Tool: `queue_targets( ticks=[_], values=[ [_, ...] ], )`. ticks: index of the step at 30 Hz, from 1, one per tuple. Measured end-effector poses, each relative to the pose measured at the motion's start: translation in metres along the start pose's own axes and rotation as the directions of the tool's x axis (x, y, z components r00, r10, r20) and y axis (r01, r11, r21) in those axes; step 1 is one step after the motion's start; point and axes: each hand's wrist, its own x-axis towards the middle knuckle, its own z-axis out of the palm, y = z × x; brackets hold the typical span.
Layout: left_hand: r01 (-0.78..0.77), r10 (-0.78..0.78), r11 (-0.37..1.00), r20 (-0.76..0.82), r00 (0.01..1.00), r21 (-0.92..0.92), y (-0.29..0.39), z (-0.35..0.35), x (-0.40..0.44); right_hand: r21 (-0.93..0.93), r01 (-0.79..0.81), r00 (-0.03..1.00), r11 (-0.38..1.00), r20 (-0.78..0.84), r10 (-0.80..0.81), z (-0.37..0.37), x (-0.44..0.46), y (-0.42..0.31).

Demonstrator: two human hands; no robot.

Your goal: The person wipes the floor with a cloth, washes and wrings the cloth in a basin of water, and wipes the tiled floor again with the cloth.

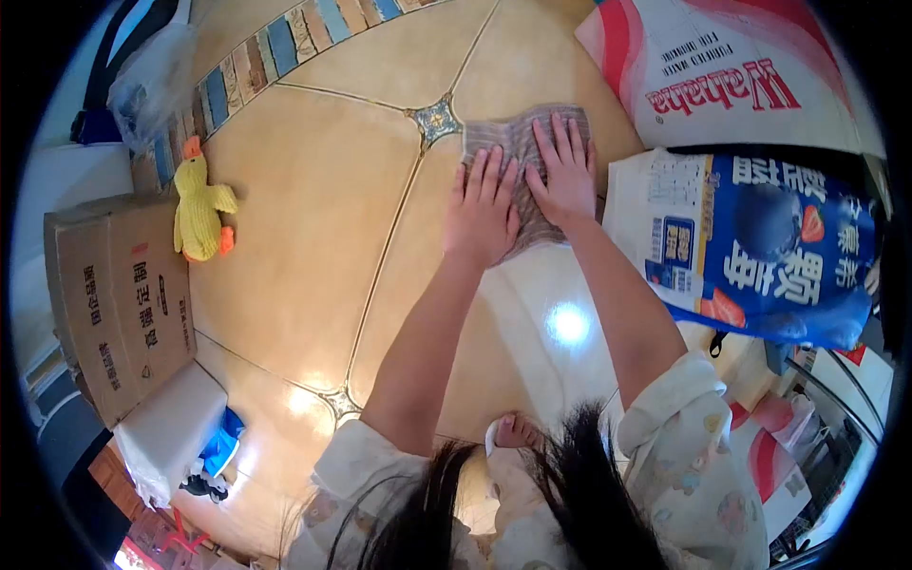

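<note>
A brownish striped cleaning cloth (520, 142) lies spread on the tan tiled floor (313, 209). Both of my hands press down on it with the fingers stretched out. My left hand (483, 209) rests across the cloth's left edge, palm down. On its right half lies my right hand (564, 180), fingers pointing away from me and slightly apart. The cloth's middle shows between the hands, while the parts under the palms are hidden.
A blue printed bag (760, 242) and a white and red Wahaha box (722, 76) stand close on the right. On the left are a yellow duck toy (198, 214), a cardboard box (123, 294) and a plastic bag (152, 85). My foot (518, 432) is below.
</note>
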Motion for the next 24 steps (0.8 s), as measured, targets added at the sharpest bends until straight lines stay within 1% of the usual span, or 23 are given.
queue_targets(
  ticks=[5,8,9,12,14,16,18,19,22,24],
  values=[
    [-0.098,0.100,0.995,0.090,0.991,-0.027,0.024,-0.002,-0.073,0.041,-0.024,0.998,0.999,0.067,0.021,-0.014,-0.092,-0.009],
    [-0.132,0.137,0.990,0.135,0.981,-0.046,0.037,0.002,-0.125,-0.028,-0.074,0.989,0.997,0.130,0.077,-0.021,-0.157,-0.025],
    [-0.140,0.149,0.986,0.112,0.983,-0.085,0.040,0.003,-0.144,-0.035,-0.059,0.989,0.998,0.133,0.063,-0.022,-0.178,-0.030],
    [-0.091,0.101,0.992,0.117,0.988,-0.092,0.047,-0.004,-0.198,-0.046,-0.020,0.988,0.999,0.153,0.027,-0.023,-0.230,-0.049],
    [0.002,0.012,0.992,0.108,0.994,-0.130,0.045,-0.016,-0.236,-0.040,-0.005,0.984,0.999,0.180,0.013,-0.024,-0.253,-0.066],
    [0.072,-0.062,0.987,0.076,0.995,-0.146,0.039,-0.018,-0.268,-0.011,0.052,0.982,0.999,0.182,-0.050,-0.020,-0.265,-0.086],
    [0.112,-0.101,0.982,0.083,0.991,-0.150,0.029,-0.024,-0.286,-0.008,0.119,0.975,0.993,0.192,-0.116,-0.015,-0.266,-0.104],
    [0.131,-0.118,0.980,0.090,0.989,-0.152,0.025,-0.026,-0.293,0.022,0.168,0.974,0.986,0.152,-0.169,-0.014,-0.262,-0.110],
    [0.278,-0.276,0.942,0.038,0.960,-0.187,0.011,-0.036,-0.295,0.062,0.242,0.954,0.968,0.170,-0.249,-0.016,-0.245,-0.129],
    [0.441,-0.448,0.879,0.000,0.894,-0.180,0.002,-0.043,-0.291,0.052,0.330,0.918,0.942,0.214,-0.334,-0.011,-0.232,-0.144]
  ],
)
